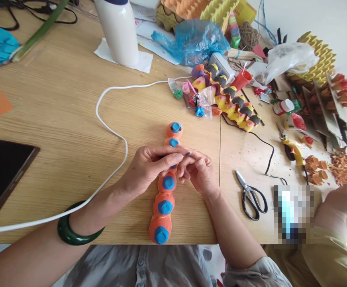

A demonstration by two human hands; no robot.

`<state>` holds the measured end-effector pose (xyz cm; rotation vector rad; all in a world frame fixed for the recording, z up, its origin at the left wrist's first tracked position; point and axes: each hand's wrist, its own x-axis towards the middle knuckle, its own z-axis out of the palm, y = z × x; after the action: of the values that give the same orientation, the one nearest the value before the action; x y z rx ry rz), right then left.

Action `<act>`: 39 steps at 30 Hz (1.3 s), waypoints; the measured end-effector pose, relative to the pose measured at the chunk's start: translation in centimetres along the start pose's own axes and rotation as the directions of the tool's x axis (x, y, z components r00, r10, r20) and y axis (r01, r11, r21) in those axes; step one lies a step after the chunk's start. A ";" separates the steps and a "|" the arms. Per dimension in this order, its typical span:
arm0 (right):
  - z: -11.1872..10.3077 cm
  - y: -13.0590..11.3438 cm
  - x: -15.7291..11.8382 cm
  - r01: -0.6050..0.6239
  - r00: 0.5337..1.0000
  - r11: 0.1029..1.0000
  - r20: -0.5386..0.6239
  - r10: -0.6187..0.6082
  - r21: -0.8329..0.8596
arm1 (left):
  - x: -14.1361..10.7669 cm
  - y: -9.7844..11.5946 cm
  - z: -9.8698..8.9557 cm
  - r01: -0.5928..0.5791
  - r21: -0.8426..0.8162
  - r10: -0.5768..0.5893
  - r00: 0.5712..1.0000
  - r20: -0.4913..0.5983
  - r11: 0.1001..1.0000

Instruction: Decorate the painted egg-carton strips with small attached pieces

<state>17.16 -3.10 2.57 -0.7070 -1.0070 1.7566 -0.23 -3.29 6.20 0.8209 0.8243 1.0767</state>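
Observation:
A row of orange egg-carton cups (165, 207) lies on the table in front of me, a blue disc on each visible cup. The farthest cup has a small dark strip on its blue disc. Over the row, my left hand (149, 163) is closed in a pinch, its thumb and index fingertip meeting at a small dark piece (187, 154), perhaps clay. My right hand (201, 169) touches the left fingertips, its fingers curled inward beside the piece. What the curled right fingers hold, if anything, is hidden. My hands cover some of the middle cups.
Scissors (251, 195) lie right of my arm, near a co-worker's hand (342, 199). A white cable (110, 131) crosses the left side, near a dark tablet or phone (7, 171). A painted egg-carton strip (233, 97), a white bottle (119, 34) and a blue bag (200, 42) stand farther back.

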 end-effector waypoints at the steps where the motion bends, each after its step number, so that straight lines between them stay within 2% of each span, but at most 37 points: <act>1: 0.0 0.0 0.0 -0.006 1.000 1.000 -0.007 0.005 -0.006 | 0.0 0.0 0.1 0.009 -0.013 -0.009 1.000 0.013 1.000; 7: -0.1 0.1 -0.1 -0.040 0.997 0.995 -0.064 0.034 -0.089 | 0.1 0.0 0.2 0.003 -0.047 0.001 0.997 0.073 0.999; 12: 0.0 0.1 -0.1 -0.074 0.992 0.986 -0.109 0.058 -0.150 | 0.0 -0.2 0.1 -0.109 0.140 0.100 0.992 0.071 0.984; 17: 0.1 0.1 -0.1 -0.064 0.978 0.972 -0.206 0.017 -0.226 | -0.2 -0.4 0.0 -0.172 0.367 0.183 0.983 0.005 0.914; 22: 0.3 0.0 -0.1 -0.056 0.979 0.968 -0.202 0.005 -0.244 | 0.0 -0.4 -0.1 -0.122 0.373 0.157 0.985 -0.067 0.920; 27: 0.5 -0.1 -0.1 -0.048 0.978 0.960 -0.206 -0.010 -0.275 | -0.2 -0.2 0.2 -0.157 0.402 0.179 0.984 -0.017 0.902; 29: 0.5 -0.1 -0.1 0.005 0.971 0.962 -0.230 -0.070 -0.273 | -0.2 -0.2 0.2 -0.129 0.378 0.166 0.984 -0.066 0.917; 33: 0.5 -0.2 -0.5 0.085 0.949 0.910 -0.244 -0.197 -0.405 | 0.2 -0.3 0.0 0.009 0.203 0.021 0.989 -0.149 0.979; 36: 0.4 -0.6 -0.7 0.156 0.952 0.831 -0.144 -0.271 -0.534 | 0.5 -0.4 -0.3 0.070 0.090 -0.060 0.993 -0.104 0.994; 39: 0.2 -0.9 -0.8 0.239 0.947 0.739 -0.017 -0.321 -0.630 | 0.7 -0.4 -0.5 0.097 0.044 -0.095 0.994 -0.056 0.994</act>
<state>17.68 -3.71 3.51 -0.9960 -1.5437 1.0815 -0.30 -2.63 5.52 0.7863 0.9278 1.0011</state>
